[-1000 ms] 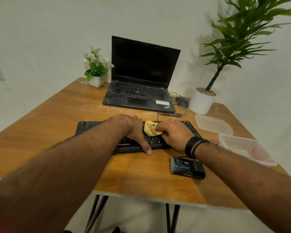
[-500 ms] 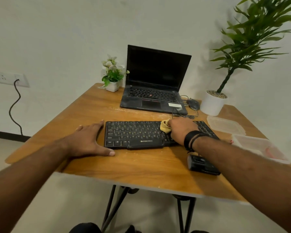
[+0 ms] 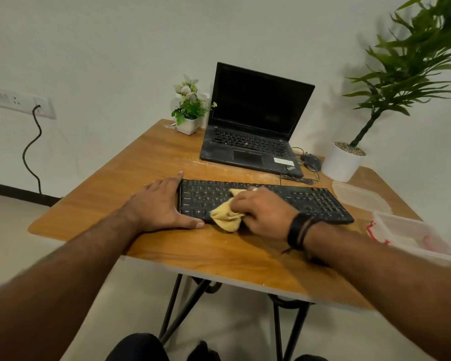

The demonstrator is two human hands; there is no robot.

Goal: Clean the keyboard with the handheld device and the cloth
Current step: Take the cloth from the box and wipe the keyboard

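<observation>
We see a black keyboard (image 3: 266, 201) lying flat on the wooden worktop (image 3: 146, 162), near its front edge. Our right hand (image 3: 262, 213) rests on the left half of the keyboard, and its grip is closed around a bunched yellow cloth (image 3: 225, 217). The cloth pokes out from under the fingers, and part of it hangs past the front edge of the keyboard onto the worktop. Our left hand (image 3: 158, 207) lies flat with its grip spread wide, holding nothing. It sits just beside the left end of the keyboard, with the thumb along the front edge and the fingers touching the side. We cannot find the handheld device. There are dark bands (image 3: 300, 230) on the right wrist. Behind the keyboard stands an open black laptop (image 3: 255, 121) with a dark screen. A small white pot with flowers (image 3: 189, 110) is to its left. A black mouse (image 3: 310, 161) and a tall green plant in a white pot (image 3: 345, 162) are to its right. Two clear plastic boxes sit at the right side of the worktop, a flat one (image 3: 359, 196) and a deeper one (image 3: 412, 235) with something red in it.
</observation>
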